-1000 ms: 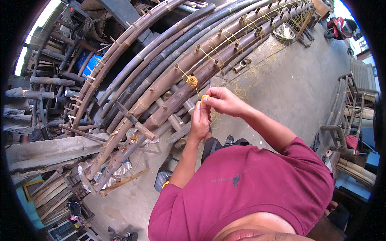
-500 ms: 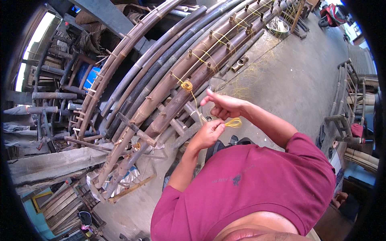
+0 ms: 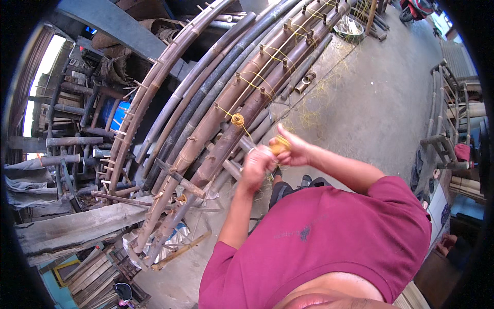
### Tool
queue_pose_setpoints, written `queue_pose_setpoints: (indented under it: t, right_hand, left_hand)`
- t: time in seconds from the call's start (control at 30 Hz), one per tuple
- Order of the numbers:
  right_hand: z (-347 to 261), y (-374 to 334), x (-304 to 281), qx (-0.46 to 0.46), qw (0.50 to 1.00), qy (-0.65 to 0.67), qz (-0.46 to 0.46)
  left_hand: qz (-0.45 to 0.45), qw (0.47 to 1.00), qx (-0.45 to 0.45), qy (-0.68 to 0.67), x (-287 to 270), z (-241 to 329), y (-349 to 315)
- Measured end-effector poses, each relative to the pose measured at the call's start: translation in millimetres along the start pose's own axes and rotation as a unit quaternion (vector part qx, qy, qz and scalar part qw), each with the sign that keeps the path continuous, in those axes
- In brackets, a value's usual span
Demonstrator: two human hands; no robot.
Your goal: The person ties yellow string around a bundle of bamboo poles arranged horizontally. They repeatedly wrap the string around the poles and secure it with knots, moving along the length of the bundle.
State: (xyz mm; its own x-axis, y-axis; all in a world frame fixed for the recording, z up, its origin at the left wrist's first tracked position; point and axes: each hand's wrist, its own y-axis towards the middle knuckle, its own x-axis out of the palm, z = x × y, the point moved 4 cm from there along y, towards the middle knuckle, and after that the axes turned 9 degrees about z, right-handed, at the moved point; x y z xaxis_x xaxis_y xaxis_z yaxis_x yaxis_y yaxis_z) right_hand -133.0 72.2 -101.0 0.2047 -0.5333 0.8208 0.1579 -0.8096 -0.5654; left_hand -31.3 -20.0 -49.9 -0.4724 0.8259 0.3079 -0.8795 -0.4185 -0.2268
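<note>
My right hand (image 3: pixel 299 153) is closed round a small bundle of yellow cord (image 3: pixel 280 146), its thumb pointing up. Close beside it, my left hand (image 3: pixel 257 166) is curled and blurred by motion. A thin strand runs down to the left hand from a coil of yellow cord (image 3: pixel 237 120), which sits against a dark brown bamboo pole (image 3: pixel 223 149). Beyond my hands, a lighter brown bamboo pole (image 3: pixel 201 132) lies alongside. Short pegs stand up from both poles, with yellow cord strung between them. What lies inside the left fingers is hard to see.
More long curved poles (image 3: pixel 175 103) lie to the left, behind a rack of bamboo pieces (image 3: pixel 74 140). Loose yellow cord (image 3: pixel 311 116) is scattered over the concrete floor (image 3: pixel 378 98). A basin (image 3: pixel 350 28) stands at the far end; bamboo frames (image 3: pixel 437 113) line the right.
The yellow cord bundle, held in my left hand before, is now in my right hand, whose fingers have closed. My left hand has moved slightly left. The view has shifted a little.
</note>
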Motion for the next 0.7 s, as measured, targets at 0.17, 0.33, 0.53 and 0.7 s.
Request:
queue_pose_setpoints:
  t: [0.17, 0.33, 0.53, 0.7]
  right_hand:
    - [-1.7, -40.7, 78.0, -0.212, 0.758, -0.617, 0.013]
    - [-18.5, 5.0, 2.3, -0.103, 0.978, -0.18, 0.034]
    - [4.3, -19.2, 34.3, -0.292, 0.83, -0.475, 0.011]
    - [-29.2, 5.0, -28.2, -0.095, 0.926, -0.35, 0.1]
  left_hand:
    - [0.107, 0.99, -0.043, 0.08, -32.3, -49.8, 15.0]
    - [-0.106, 0.99, -0.094, -0.006, 5.8, -17.5, 0.3]
    - [0.071, 0.997, -0.017, 0.01, -26.7, -43.0, 33.5]
    - [-0.051, 0.981, -0.158, 0.1, 0.0, -67.7, 13.8]
